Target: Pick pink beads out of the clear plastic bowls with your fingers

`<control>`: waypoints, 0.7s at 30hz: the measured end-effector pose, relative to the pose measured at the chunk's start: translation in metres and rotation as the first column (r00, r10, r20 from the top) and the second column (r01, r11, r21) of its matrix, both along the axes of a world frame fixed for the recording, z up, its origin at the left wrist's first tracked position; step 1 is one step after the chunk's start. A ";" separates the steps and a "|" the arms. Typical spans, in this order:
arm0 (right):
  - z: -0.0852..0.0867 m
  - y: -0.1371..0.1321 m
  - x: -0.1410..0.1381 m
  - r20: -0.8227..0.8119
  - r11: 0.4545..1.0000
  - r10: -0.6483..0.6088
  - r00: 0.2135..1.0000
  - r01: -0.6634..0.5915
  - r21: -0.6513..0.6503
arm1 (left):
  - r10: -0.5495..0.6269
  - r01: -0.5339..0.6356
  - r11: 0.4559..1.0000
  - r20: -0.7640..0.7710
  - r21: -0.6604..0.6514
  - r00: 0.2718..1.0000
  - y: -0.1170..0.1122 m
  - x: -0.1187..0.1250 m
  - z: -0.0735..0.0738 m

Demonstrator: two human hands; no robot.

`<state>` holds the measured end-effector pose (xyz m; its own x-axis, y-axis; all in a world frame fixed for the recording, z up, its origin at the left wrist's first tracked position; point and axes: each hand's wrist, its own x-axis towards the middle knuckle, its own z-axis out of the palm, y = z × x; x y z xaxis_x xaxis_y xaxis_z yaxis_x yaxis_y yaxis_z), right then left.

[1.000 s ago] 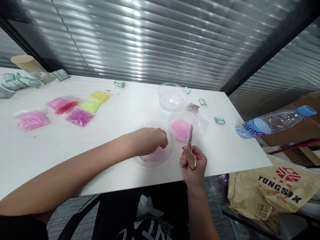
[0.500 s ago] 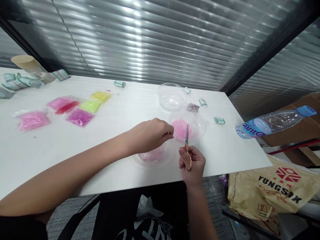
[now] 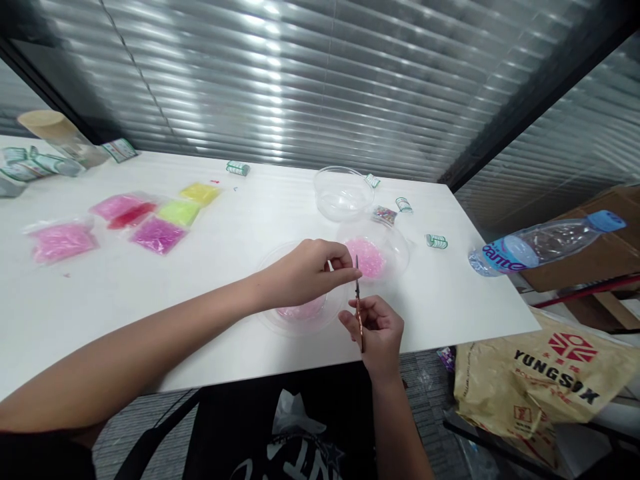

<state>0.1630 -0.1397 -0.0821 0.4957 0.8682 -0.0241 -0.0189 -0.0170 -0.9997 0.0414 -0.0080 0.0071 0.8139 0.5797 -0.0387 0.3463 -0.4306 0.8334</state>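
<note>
At the left end of the white counter (image 3: 235, 230) stands a jar with a wooden-looking lid (image 3: 47, 123), with a heap of green-and-white packets (image 3: 40, 164) beside it. Nearer the middle lie small clear bags: two pink bags (image 3: 63, 241), a red bag (image 3: 131, 215), a purple bag (image 3: 157, 235), a lime bag (image 3: 179, 212) and a yellow bag (image 3: 200, 193). Next comes the front bowl (image 3: 300, 328), clear plastic, with pink grains (image 3: 303, 311) inside. The left hand (image 3: 313, 273) reaches over it, thumb and forefinger drawn close together near the scissor blades (whether that grip pinches anything, I cannot tell). Farther back sits the rear bowl (image 3: 345, 200), also see-through. The scissors (image 3: 359, 303) point upward, held by their coppery handles in the grasping grip of the right hand (image 3: 383, 330). Beyond the blades, the middle bowl (image 3: 397, 253) holds more pink grains, and a speckled multicoloured packet (image 3: 385, 215) lies just behind it. Rightward are a loose green-and-white packet (image 3: 437, 241), then a blue-capped bottle (image 3: 545, 243) near the counter's end, and, lower down, a tan YUNGSOX bag (image 3: 545, 377).
</note>
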 end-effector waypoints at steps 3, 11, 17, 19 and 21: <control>-0.001 0.000 0.000 -0.005 1.000 0.024 1.000 -0.024 0.010 | -0.004 0.004 1.000 0.013 -0.015 1.000 0.001 0.000 0.000; -0.001 0.001 0.001 -0.004 0.999 0.018 1.000 -0.018 0.030 | -0.026 0.026 0.990 0.000 -0.138 1.000 0.005 -0.002 0.000; -0.004 -0.002 0.004 0.007 0.998 0.040 0.999 -0.041 0.057 | -0.045 0.054 0.971 0.042 -0.232 0.998 0.006 -0.001 -0.003; -0.005 -0.002 0.005 0.001 0.997 0.049 0.999 -0.049 0.062 | -0.047 0.058 0.968 0.049 -0.246 0.998 0.005 -0.001 -0.004; -0.006 -0.002 0.006 -0.010 0.996 0.053 0.999 -0.052 0.070 | -0.046 0.060 0.964 0.059 -0.260 0.997 0.005 0.000 -0.004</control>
<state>0.1688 -0.1415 -0.0881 0.4496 0.8927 0.0313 -0.0320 0.0511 -0.9982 0.0412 -0.0031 0.0028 0.8482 0.5108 -0.1402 0.2824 -0.2123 0.9355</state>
